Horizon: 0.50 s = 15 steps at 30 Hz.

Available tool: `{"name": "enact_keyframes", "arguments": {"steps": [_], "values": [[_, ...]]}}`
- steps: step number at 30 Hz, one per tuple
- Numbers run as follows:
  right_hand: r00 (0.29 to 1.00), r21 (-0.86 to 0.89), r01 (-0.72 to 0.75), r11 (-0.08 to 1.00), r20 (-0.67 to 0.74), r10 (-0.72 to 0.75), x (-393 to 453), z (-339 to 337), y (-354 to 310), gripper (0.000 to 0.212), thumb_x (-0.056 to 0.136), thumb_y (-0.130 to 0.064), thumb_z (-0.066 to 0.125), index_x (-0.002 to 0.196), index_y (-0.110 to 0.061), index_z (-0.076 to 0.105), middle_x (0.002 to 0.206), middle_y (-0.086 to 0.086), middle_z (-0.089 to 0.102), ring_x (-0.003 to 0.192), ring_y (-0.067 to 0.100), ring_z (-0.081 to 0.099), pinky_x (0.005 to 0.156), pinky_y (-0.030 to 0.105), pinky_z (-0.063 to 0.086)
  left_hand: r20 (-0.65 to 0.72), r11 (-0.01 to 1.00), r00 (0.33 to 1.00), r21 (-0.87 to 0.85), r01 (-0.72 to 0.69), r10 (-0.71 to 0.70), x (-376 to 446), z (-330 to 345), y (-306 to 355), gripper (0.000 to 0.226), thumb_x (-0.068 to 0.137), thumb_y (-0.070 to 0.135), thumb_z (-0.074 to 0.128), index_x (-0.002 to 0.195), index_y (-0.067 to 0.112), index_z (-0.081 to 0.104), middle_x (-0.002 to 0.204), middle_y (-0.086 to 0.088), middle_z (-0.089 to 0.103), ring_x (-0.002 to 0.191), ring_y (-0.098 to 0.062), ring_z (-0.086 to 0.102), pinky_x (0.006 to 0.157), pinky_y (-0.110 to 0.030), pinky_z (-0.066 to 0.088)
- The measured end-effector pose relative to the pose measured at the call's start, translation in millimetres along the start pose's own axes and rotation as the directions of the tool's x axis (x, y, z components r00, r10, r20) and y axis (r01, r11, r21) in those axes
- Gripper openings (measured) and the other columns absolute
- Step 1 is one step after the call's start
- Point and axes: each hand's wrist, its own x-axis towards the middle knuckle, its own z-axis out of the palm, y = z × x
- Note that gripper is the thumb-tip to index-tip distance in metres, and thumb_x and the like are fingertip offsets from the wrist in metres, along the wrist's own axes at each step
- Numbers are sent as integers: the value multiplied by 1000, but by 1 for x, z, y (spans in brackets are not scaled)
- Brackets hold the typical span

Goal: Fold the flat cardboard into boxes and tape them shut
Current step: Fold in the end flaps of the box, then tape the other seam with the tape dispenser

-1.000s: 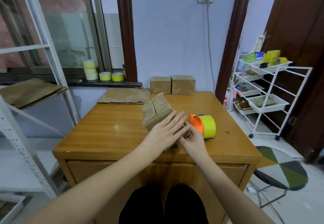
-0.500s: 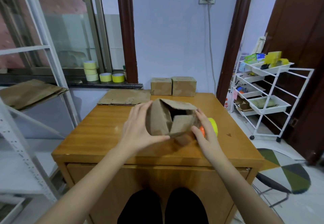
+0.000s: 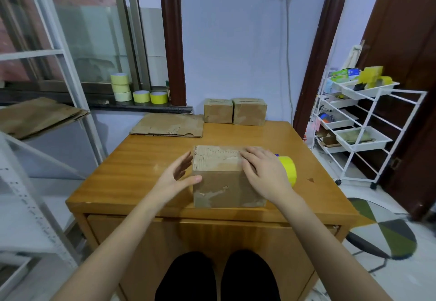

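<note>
The folded brown cardboard box [image 3: 226, 175] sits mid-desk. The right hand [image 3: 264, 173] presses flat on its top; the left hand [image 3: 175, 178] is spread against its side. A yellow tape dispenser [image 3: 286, 169] lies at three o'clock, nearer the right.

Both my bare forearms reach forward from the bottom of the view, converging toward the middle. My left hand [image 3: 175, 179] stands on edge, palm turned inward, fingers straight and slightly spread, thumb stretched out to the right. My right hand [image 3: 263, 173] lies palm down, fingers straight and close together, pointing forward and left, wrist bent a little.
</note>
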Motion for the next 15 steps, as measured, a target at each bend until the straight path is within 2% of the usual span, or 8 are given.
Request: {"name": "enact_keyframes", "arguments": {"steps": [2, 4, 5, 7, 11, 15], "values": [[1000, -33, -3, 999, -24, 2, 1, 3, -2, 58, 92, -40, 25, 112, -11, 71, 119, 5, 66, 115, 25, 56, 98, 37, 41, -36, 999, 999, 44, -25, 27, 1, -1, 2, 103, 56, 57, 78, 143, 34, 28, 150, 8, 34, 136, -8, 34, 113, -31, 28], [1000, -72, -16, 997, -4, 15, 1, 4, -4, 58, 93, -39, 23, 114, -11, 70, 121, 5, 66, 118, 24, 55, 101, 37, 41, -46, 984, 994, 154, -94, 103, 3, 1, 5, 79, 76, 43, 75, 140, 39, 29, 154, 10, 28, 141, -8, 25, 117, -37, 20], [1000, -92, -17, 996, 9, 18, 2, 5, -4, 59, 93, -39, 21, 116, -11, 68, 124, 6, 65, 120, 24, 54, 103, 39, 40, -45, 964, 986, 222, -146, 160, 5, 4, 8, 66, 85, 37, 67, 140, 38, 30, 154, 12, 26, 142, -7, 21, 118, -40, 17], [999, -128, -22, 992, 26, 25, 2, 7, -4, 61, 93, -38, 19, 119, -10, 67, 127, 8, 63, 123, 26, 54, 107, 41, 37, -8, 905, 963, 346, -249, 268, 9, 12, 13, 48, 95, 41, 51, 140, 34, 35, 151, 17, 26, 142, -2, 18, 119, -38, 12], [997, -170, -21, 985, 69, 33, 4, 6, -4, 64, 93, -38, 15, 124, -9, 64, 131, 10, 60, 127, 27, 51, 109, 41, 34, 44, 745, 933, 589, -312, 356, 13, 22, 17, 56, 91, 56, 27, 135, 30, 49, 144, 17, 38, 139, 2, 18, 118, -31, 10], [996, -179, -27, 983, 84, 43, 4, 7, -5, 62, 94, -35, 17, 123, -6, 64, 129, 14, 60, 125, 30, 53, 108, 42, 35, 43, 722, 930, 618, -312, 365, 16, 20, 15, 62, 87, 62, 21, 133, 32, 51, 139, 22, 39, 138, 3, 22, 118, -32, 14]]}}
